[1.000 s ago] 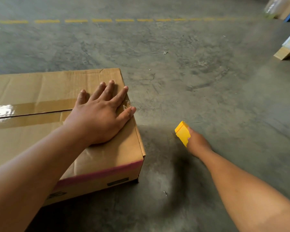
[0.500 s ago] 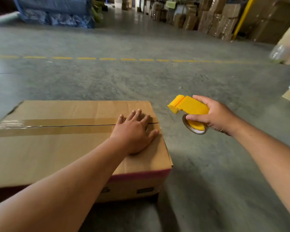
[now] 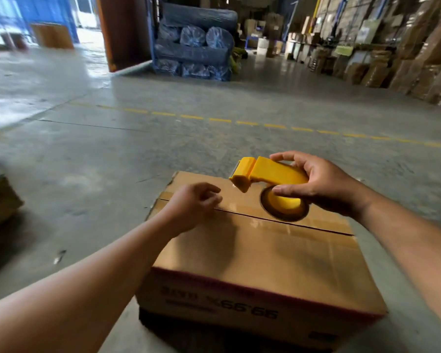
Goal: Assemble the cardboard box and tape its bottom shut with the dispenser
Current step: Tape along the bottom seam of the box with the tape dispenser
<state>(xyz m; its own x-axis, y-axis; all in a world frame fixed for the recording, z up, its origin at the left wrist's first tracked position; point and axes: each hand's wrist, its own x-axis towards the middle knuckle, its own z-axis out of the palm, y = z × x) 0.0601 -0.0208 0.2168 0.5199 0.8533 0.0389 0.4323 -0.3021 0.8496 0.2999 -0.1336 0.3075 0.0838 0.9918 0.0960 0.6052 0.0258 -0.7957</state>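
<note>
Head view: a brown corrugated cardboard box (image 3: 260,261) sits on the concrete floor (image 3: 112,161), glossy tape along its centre seam. The right hand (image 3: 323,184) grips a yellow plastic tape dispenser (image 3: 267,174), nose pointing left, above the seam. The left hand (image 3: 191,207), fingers loosely curled and holding nothing, hovers beside it.

The box (image 3: 260,253) sits on the floor (image 3: 112,174), the dispenser (image 3: 270,174) above its far end

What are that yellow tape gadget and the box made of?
The dispenser looks like moulded plastic: uniform yellow, smooth with a soft sheen. The box looks like brown cardboard, matt and creased; glossy strips along its seam are probably clear tape.
</note>
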